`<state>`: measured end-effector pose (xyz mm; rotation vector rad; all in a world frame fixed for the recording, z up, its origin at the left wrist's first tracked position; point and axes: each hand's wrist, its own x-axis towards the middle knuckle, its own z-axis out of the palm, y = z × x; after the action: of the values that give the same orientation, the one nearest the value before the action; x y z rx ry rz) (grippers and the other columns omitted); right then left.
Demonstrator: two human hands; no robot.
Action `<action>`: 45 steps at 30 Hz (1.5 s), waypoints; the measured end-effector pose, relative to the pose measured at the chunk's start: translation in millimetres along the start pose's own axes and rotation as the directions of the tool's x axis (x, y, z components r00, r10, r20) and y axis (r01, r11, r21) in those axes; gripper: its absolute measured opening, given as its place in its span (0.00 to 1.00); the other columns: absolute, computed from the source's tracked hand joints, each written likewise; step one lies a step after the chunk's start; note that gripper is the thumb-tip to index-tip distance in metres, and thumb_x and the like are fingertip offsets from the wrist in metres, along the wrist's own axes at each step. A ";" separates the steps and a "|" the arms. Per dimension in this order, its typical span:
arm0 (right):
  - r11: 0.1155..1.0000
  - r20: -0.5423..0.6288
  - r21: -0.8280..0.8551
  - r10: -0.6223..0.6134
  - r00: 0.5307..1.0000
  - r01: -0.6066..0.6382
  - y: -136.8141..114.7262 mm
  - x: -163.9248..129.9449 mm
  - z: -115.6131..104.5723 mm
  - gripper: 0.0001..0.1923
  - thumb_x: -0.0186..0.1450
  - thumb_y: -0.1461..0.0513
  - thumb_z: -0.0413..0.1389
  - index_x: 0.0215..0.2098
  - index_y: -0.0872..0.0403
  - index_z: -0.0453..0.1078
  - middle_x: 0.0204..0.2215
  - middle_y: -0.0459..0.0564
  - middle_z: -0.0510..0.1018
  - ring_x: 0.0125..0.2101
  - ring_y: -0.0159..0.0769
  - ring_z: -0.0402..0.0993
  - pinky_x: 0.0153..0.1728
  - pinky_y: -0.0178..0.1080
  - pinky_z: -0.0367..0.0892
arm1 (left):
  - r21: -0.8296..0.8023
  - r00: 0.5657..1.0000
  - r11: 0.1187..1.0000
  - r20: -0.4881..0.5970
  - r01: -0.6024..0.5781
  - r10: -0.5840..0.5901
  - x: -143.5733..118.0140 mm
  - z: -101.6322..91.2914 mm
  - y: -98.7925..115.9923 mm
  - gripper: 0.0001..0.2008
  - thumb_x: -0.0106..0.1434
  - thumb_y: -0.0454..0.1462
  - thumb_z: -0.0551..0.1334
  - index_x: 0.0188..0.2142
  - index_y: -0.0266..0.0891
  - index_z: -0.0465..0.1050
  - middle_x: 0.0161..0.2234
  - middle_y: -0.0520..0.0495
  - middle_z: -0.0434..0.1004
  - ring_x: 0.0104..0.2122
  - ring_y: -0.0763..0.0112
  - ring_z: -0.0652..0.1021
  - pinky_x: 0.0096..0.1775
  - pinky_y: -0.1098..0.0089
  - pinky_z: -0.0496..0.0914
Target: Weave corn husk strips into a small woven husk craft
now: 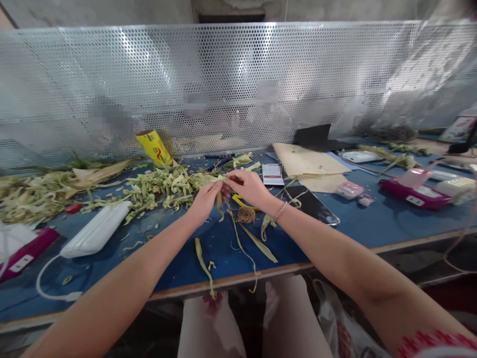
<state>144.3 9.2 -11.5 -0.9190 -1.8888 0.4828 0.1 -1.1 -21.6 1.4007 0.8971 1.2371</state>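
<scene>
Loose leaf strips (257, 243) trail over the blue surface (372, 223) edge. Above them, left hand (204, 201) and right hand (248, 188) pinch one leaf strip (219, 199) between closed fingertips. It looks light, limp and easily torn, best gripped near its ends.

No text is showing clearly enough to read. The yellow tube (154, 147) up and to the left of the two grips is carrying red and green print too small to make out. The white card (272, 174) just to their right is showing a red bar with illegible lettering. The labels on the perforated screen (335, 74) are blurred.
</scene>
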 end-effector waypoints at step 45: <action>0.999 0.077 -0.008 -0.046 0.996 0.047 -7.0 -0.8 -12.8 0.10 0.60 0.60 0.49 0.34 0.57 0.68 0.24 0.46 0.74 0.25 0.28 0.69 0.31 0.32 0.63 | 0.179 0.977 0.967 -0.086 -0.179 0.197 1.7 -10.6 23.7 0.07 0.44 0.33 0.67 0.24 0.34 0.72 0.19 0.49 0.73 0.20 0.75 0.73 0.27 0.73 0.69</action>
<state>153.0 3.4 -1.2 -0.8722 -1.9791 0.4872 -12.0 -2.0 1.4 1.5995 0.9771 1.4132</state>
